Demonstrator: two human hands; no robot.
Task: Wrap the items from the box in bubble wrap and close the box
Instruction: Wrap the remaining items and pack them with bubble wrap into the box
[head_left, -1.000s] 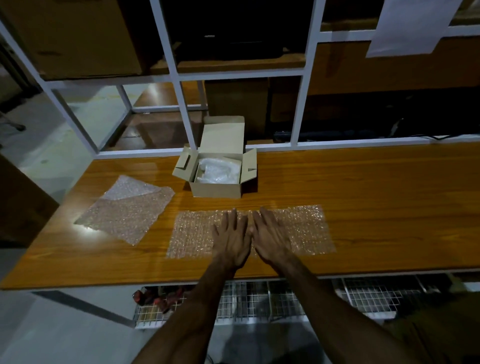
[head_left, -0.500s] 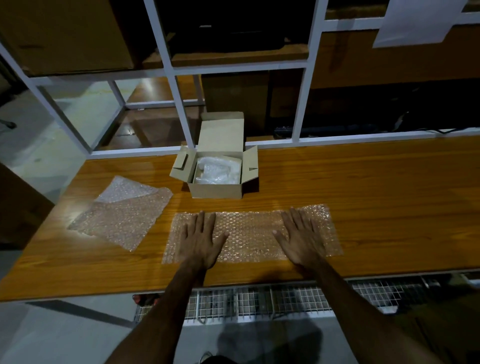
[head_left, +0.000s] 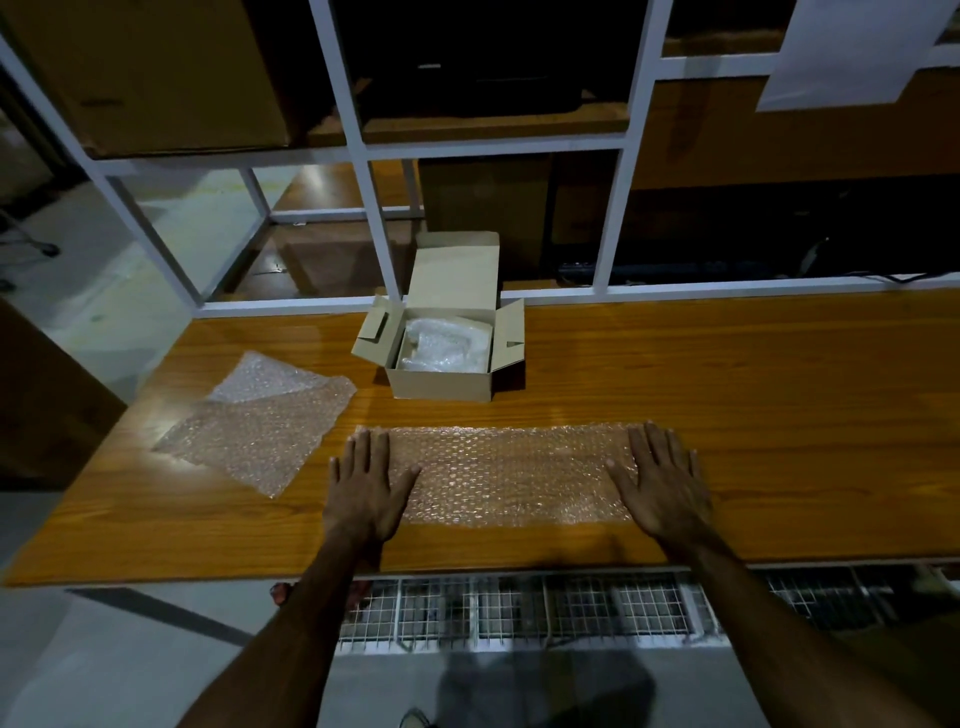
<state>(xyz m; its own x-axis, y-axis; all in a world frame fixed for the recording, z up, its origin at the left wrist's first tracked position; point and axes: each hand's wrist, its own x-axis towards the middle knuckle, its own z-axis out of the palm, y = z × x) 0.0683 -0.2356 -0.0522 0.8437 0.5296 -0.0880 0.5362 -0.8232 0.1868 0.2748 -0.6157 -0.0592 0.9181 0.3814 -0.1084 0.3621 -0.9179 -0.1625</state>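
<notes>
A person stands at a wooden table (head_left: 727, 395), seen from their own head looking down. Both hands lie flat, palms down, fingers straight and slightly spread, gripping nothing. A second ago they were together at the middle of a long sheet of bubble wrap (head_left: 511, 475); now they have slid apart, the left hand (head_left: 366, 486) pressing the sheet's left end and the right hand (head_left: 662, 483) its right end. The sheet looks smoothed flat near the table's front edge, probably ready to receive an item.

Behind it, near but apart, sits a small cardboard box (head_left: 441, 384) with its lid and side flaps open. Something in clear plastic (head_left: 444, 345) rests inside; nothing is out for wrapping yet. A second sheet of bubble wrap (head_left: 260, 431) lies to the left.
</notes>
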